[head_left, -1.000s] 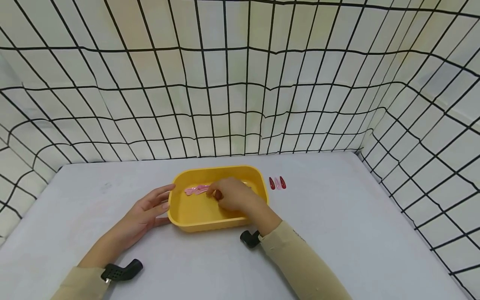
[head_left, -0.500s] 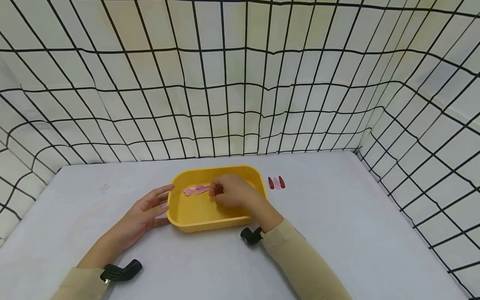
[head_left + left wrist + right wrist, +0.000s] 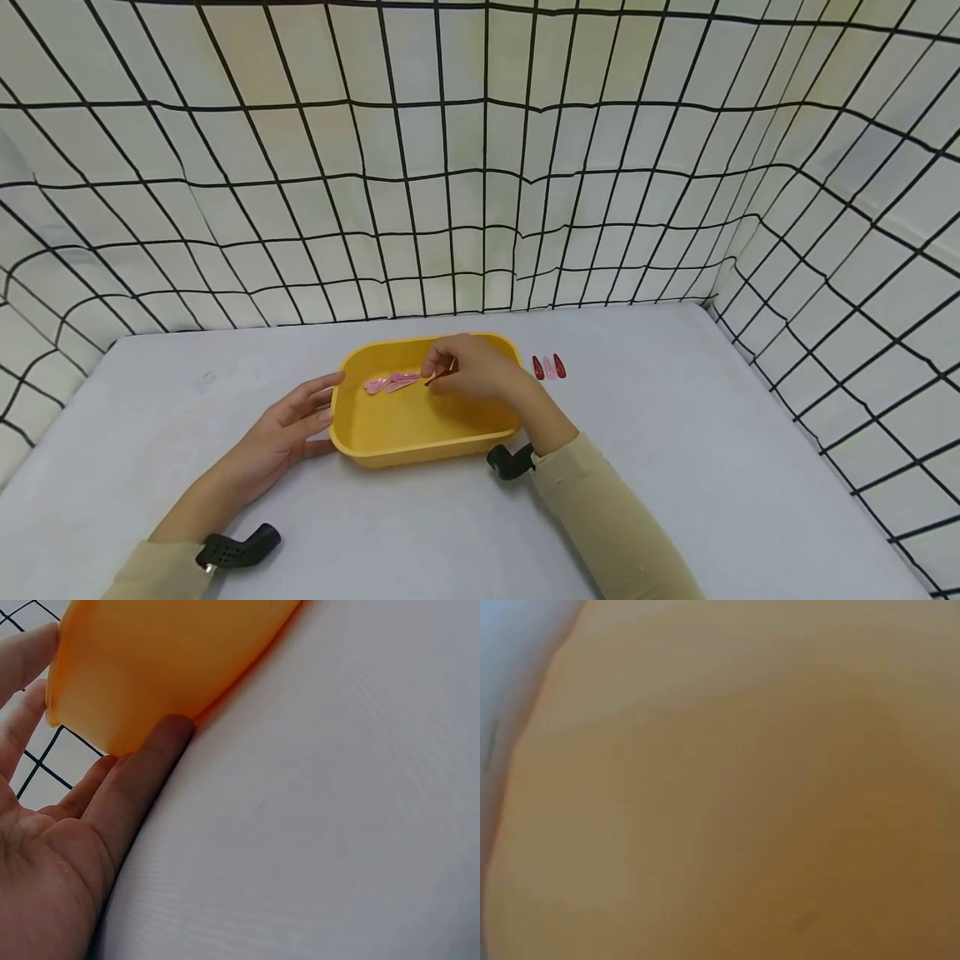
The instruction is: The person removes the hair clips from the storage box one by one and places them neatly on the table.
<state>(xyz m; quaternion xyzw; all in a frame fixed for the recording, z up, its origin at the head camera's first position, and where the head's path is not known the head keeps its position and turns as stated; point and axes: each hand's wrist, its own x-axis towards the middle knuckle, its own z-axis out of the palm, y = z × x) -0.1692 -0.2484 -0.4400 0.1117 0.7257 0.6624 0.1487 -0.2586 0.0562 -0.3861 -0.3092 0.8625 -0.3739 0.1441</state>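
A yellow tray (image 3: pixel 427 452) sits in the middle of the table. My left hand (image 3: pixel 288 425) touches its left end with fingers extended; in the left wrist view the fingers (image 3: pixel 150 761) lie along the tray's outer wall (image 3: pixel 172 667). Over the inside of the tray, my right hand (image 3: pixel 476 367) pinches a dark red hair clip (image 3: pixel 441 377) between thumb and fingers. Several pink hair clips (image 3: pixel 392 382) lie just left of those fingertips, on the tray floor. The right wrist view is filled by the blurred yellow tray (image 3: pixel 667 810), without the hand.
To the right of the tray, two red hair clips (image 3: pixel 559 366) and a pink one (image 3: pixel 549 367) lie in a short row on the white table (image 3: pixel 660 417). Black netting (image 3: pixel 465 200) over white walls encloses the back and sides.
The right hand has lifted slightly and turned, so the red hair clip now shows more clearly between its fingers. The left hand stays against the tray.
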